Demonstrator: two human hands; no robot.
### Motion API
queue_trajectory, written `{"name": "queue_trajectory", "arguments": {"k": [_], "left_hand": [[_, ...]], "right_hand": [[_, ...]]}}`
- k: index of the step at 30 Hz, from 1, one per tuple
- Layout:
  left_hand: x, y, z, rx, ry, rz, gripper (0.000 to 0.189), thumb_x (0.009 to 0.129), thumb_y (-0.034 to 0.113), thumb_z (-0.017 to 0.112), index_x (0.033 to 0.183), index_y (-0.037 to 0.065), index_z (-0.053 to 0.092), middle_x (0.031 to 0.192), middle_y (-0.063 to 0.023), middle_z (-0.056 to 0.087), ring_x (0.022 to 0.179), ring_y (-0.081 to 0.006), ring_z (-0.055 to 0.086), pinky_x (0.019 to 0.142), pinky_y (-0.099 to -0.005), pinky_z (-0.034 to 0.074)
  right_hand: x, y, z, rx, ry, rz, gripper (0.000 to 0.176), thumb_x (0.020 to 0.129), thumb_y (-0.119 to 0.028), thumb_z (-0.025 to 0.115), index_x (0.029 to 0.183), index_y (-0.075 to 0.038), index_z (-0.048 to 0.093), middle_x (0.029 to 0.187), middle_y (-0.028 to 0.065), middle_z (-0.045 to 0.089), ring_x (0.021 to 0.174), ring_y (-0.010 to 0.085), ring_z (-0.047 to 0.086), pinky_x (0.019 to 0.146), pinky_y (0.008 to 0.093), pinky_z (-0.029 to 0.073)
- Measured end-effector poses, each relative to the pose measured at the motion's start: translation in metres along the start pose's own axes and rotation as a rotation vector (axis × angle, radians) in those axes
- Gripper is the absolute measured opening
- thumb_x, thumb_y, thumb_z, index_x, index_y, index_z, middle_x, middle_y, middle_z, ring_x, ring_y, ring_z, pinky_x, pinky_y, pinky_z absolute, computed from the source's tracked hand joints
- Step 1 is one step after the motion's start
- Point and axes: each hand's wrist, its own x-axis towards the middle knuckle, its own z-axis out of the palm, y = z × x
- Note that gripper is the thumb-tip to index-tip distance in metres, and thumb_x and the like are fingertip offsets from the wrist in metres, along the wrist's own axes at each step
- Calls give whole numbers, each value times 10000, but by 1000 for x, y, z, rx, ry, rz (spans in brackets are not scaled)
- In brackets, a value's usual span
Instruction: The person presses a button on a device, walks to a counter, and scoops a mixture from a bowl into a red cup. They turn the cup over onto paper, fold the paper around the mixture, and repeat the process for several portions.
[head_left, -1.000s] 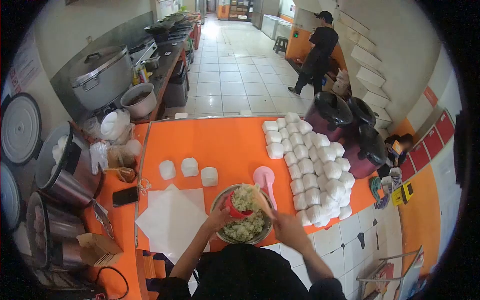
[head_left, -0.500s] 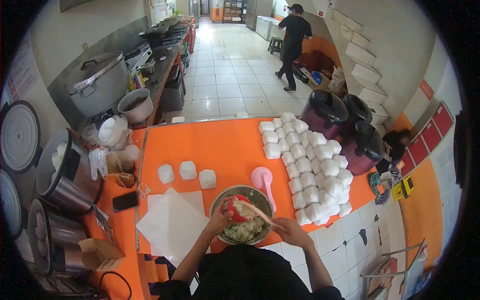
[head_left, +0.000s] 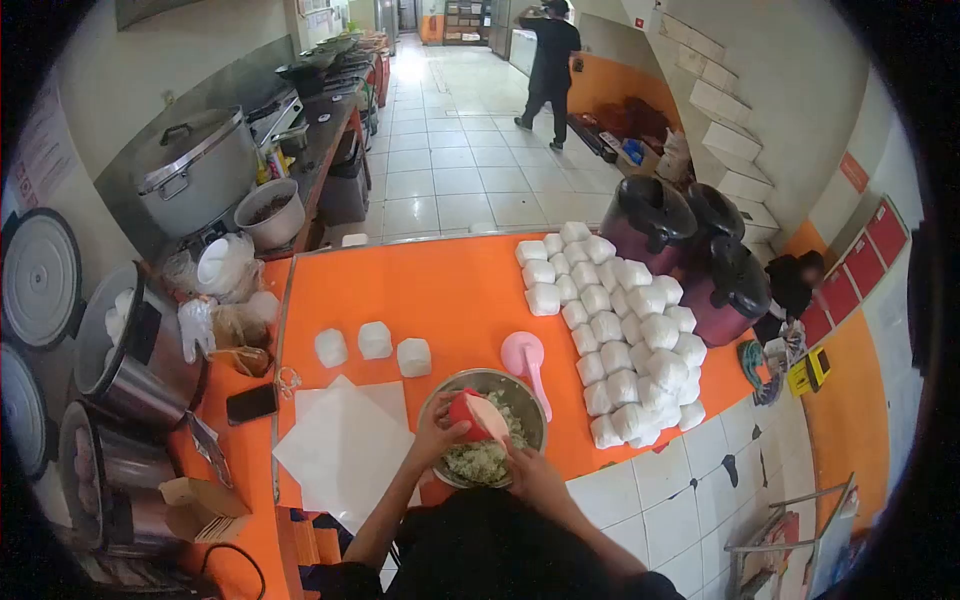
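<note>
Covering the mouth of the red cup, the pale paddle is gripped by the right hand, which has been drawn in nearer the left hand — the cup's fill is thus hidden. The cup is clasped by the left, above the bowl; rice lies between both.

Paper sheets lie left of the bowl.
</note>
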Motion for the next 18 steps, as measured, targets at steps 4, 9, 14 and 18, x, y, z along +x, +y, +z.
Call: {"name": "queue_trajectory", "arguments": {"k": [4,9,14,18], "left_hand": [[-1,3,-23,-7,79,46,508,825,227,586,1250,38,382,1177,-94,510,1048,-207,529,901,-343,445],[22,-15,-49,-157,316,194,537,921,462,272,1238,51,411,1169,-87,515,1081,-189,503,911,-352,418],[23,-31,-46,-618,505,181,621,896,558,226,1290,93,345,1270,-67,427,1136,-235,460,958,-387,383],[28,-52,-49,-517,524,244,597,888,567,239,1262,123,380,1222,-57,461,1112,-219,467,912,-397,408]], "right_hand": [[23,68,-45,141,-141,-88,380,815,-218,536,1181,-115,528,935,182,616,827,328,606,707,430,477],[62,67,-67,-342,-326,169,225,770,-181,523,921,-74,651,790,144,637,763,310,618,702,417,476],[101,75,-37,-257,-391,108,228,790,-246,524,823,-69,665,732,137,637,707,304,623,652,421,477],[102,86,2,-9,-394,3,308,828,-307,522,772,-31,646,641,136,613,602,262,617,589,385,473]]}}
